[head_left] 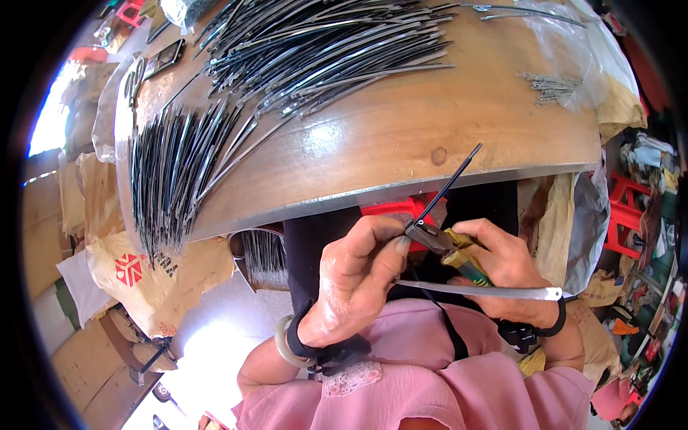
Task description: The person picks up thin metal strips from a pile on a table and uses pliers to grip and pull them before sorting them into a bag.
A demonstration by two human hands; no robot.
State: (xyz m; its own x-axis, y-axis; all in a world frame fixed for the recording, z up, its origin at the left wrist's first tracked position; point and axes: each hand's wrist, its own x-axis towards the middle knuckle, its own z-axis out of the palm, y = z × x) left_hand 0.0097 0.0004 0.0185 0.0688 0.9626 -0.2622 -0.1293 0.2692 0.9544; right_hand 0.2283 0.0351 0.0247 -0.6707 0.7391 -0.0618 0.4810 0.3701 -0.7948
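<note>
My left hand [351, 276] pinches a thin metal piece between thumb and forefinger, just beyond the table's front edge. From that pinch a dark narrow strip [455, 179] slants up and to the right over the edge. A flat silver strip [494, 290] with a small hole at its end runs rightward from beneath my left fingers, passing in front of my right hand [509, 265]. Whether the two strips are joined is hidden by the fingers. Closed around yellow-and-green handles, my right hand holds pliers [432, 239], whose jaws meet the piece at my left fingertips.
On the wooden table [401, 132] lie a big heap of metal strips [330, 61], a second bundle [175, 165], thin pins [552, 87], a phone [163, 59] and a plastic bag [566, 36]. Below it stands a container [261, 283] of thin metal pieces. A red stool [622, 215] is at right.
</note>
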